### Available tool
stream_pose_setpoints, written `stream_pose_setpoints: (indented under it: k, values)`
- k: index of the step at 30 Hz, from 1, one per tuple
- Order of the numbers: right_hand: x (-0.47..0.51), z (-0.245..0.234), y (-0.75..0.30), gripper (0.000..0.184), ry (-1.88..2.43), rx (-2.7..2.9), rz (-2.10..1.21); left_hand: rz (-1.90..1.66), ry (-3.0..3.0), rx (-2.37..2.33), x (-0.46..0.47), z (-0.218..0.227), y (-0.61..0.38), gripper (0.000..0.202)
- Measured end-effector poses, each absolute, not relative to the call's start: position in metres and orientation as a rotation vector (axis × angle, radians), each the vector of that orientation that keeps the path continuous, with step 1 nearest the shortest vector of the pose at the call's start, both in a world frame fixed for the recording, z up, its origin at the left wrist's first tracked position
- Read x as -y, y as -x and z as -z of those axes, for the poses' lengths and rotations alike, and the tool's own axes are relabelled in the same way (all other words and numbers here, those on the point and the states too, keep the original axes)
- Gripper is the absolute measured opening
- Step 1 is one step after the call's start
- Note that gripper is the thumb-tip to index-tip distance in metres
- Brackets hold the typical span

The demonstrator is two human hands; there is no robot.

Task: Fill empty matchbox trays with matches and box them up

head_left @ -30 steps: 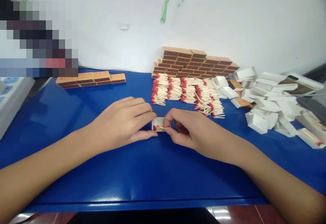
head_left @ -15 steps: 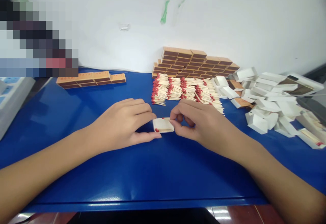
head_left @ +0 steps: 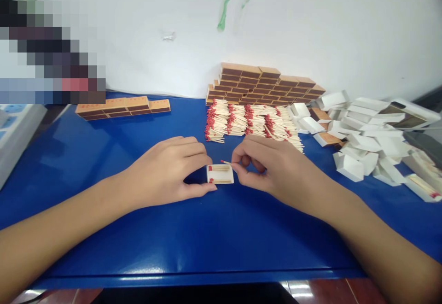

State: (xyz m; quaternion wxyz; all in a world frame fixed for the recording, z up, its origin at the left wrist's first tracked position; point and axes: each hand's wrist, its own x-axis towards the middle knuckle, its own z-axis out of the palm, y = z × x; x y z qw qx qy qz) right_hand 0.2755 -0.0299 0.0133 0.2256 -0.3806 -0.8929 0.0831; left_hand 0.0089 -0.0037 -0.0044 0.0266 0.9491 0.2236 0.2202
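A small white matchbox tray (head_left: 220, 174) lies on the blue table (head_left: 138, 230) between my hands, with a few red-tipped matches in it. My left hand (head_left: 165, 168) holds the tray's left end between thumb and fingers. My right hand (head_left: 269, 166) is curled at the tray's right end and pinches a match (head_left: 226, 162) whose red tip points left just above the tray. Behind my hands lies a big heap of loose matches (head_left: 253, 124).
Brown matchbox sleeves are stacked against the white wall (head_left: 262, 85). A row of closed boxes (head_left: 122, 107) lies at the back left. Several empty white trays (head_left: 362, 143) are piled at the right. A white object (head_left: 15, 131) sits at the left edge.
My right hand moved from the tray's inside to the heap side and came back pinching a match. More of the tray shows now. My left hand stayed in place.
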Motion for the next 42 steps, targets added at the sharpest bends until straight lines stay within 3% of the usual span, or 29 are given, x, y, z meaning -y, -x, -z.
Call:
stream_pose_setpoints:
  k: [42]
  values:
    - [0.039, -0.008, -0.270, 0.009, 0.988, 2.507, -0.388, -0.738, -3.032, -0.640, 0.001, 0.005, -0.007, 0.031]
